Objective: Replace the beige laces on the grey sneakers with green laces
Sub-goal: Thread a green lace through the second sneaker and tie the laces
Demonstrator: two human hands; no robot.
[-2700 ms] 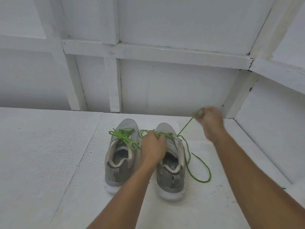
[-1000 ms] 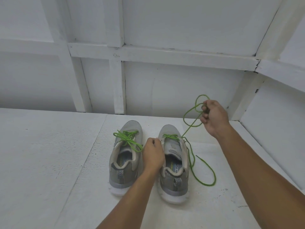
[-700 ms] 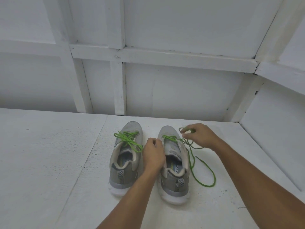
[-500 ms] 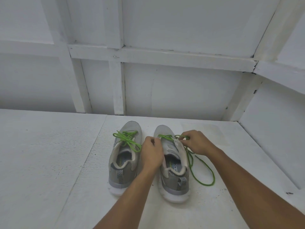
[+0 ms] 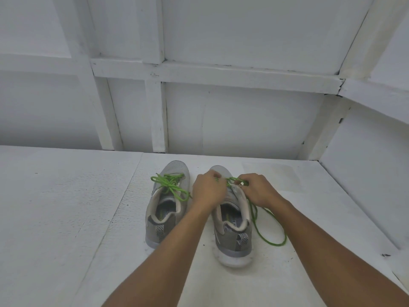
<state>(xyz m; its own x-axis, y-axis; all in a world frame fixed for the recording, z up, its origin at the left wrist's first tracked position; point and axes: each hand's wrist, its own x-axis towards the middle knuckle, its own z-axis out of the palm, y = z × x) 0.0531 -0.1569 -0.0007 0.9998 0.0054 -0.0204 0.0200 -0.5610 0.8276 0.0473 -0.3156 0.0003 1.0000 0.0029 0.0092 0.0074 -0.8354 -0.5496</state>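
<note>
The left hand (image 5: 207, 192) and right hand (image 5: 260, 191) are both hovering over the front of the right grey sneaker (image 5: 234, 238). Each is curling its fingers and pinching that shoe's green lace (image 5: 271, 239) near the eyelets (the fingertips are mostly hiding behind the knuckles). The lace's free length is lying in a loop on the white surface (image 5: 66, 207) beside that shoe. The left grey sneaker (image 5: 164, 216) is standing just beside it, wearing a knotted green lace (image 5: 169, 185).

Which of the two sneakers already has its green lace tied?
The left sneaker: its green lace sits knotted on top. The right sneaker has a loose lace trailing beside it.
</note>
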